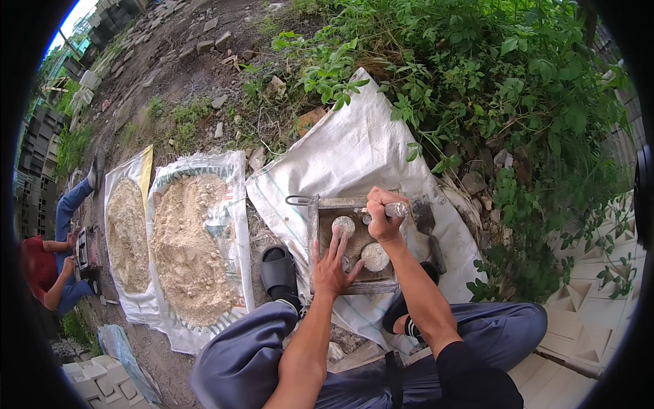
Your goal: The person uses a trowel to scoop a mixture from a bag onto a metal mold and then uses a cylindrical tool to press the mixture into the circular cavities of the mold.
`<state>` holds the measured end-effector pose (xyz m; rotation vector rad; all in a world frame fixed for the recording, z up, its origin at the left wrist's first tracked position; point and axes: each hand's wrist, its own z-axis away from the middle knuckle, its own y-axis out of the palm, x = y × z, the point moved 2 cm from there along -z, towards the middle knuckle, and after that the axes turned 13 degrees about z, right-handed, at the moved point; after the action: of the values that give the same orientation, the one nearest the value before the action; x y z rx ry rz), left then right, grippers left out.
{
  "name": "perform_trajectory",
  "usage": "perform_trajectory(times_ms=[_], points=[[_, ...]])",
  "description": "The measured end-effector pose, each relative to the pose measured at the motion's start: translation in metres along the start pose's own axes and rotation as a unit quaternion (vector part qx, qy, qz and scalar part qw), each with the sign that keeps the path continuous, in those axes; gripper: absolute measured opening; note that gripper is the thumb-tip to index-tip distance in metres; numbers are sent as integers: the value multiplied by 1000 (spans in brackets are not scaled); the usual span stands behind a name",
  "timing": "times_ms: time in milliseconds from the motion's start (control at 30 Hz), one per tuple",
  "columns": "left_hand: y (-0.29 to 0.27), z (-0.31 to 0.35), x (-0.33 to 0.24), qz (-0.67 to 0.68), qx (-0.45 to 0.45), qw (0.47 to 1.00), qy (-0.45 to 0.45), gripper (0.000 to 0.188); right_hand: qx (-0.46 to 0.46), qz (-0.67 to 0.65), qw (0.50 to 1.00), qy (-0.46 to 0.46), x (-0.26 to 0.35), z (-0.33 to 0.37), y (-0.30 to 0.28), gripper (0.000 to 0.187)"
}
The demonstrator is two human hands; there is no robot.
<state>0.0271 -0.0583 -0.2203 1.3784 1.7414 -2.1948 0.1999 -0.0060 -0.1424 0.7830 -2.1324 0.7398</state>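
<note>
Between my feet a square mould frame [314,225] lies on a white woven sack [300,167]. Inside it are pale round discs, one near the upper left [345,222] and a larger one [375,257] at the lower right. My left hand [332,267] lies over the frame's left part, fingers spread, its fingertips at the upper disc. Above the frame's right side my right hand [385,213] is closed round a short grey cylindrical tool [397,210]; the fist hides part of it. Right of the frame lies a trowel [424,217] with a dark blade.
To the left, two opened sacks bear heaps of beige powder, a near one [191,252] and a farther one [128,238]. A person in red [41,266] works at far left. Bushes [490,75] and rubble border the sack; patterned pale tiles [586,313] lie at right.
</note>
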Motion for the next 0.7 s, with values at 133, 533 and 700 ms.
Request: perform_trajectory(times_ms=[133, 533, 700], points=[[-4, -13, -9, 20, 2, 1000, 1, 79, -69, -72, 993, -66, 22, -3, -4, 21], [1, -5, -1, 5, -1, 1000, 5, 77, 26, -9, 999, -21, 8, 4, 41, 21], [2, -9, -2, 22, -26, 999, 32, 70, 1, -12, 998, -61, 13, 8, 55, 21]])
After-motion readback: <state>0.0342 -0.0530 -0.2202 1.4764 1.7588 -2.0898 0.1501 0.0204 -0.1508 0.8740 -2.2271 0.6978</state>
